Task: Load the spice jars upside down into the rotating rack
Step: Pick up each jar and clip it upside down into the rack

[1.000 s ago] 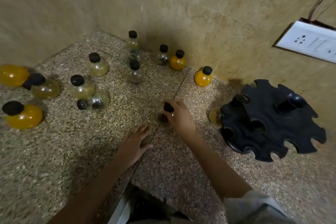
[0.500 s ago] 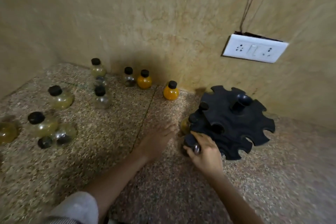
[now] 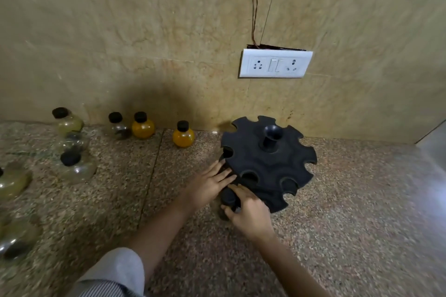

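Since half a second ago the left hand (image 3: 208,185) has moved from the bare counter (image 3: 350,212) onto the rack (image 3: 268,164); its fingers lie spread and flat against the near-left rim, gripping nothing. The right hand (image 3: 251,214) stays at the rack's near edge, fingers curled around a dark jar (image 3: 229,199). The jar is mostly hidden by the hand; only a dark rounded end shows, so its contents and which way up it sits cannot be told. It sits just at the rack's lower edge, touching or nearly so, beside the left fingertips. The view has also shifted: the rack now sits nearer the frame centre and more wall (image 3: 144,31) shows.

Rack: black, round, with scalloped notches around the rim and several round holes in the top, a short flared post at centre. It stands on the speckled stone counter close to the wall, below a white socket plate (image 3: 275,63).

Other jars: round-bodied, black caps, standing upright on the counter to the left. Two orange ones (image 3: 142,128) (image 3: 183,136) stand by the wall; a clear one (image 3: 118,126) is beside them; pale yellow-green ones further left are blurred.
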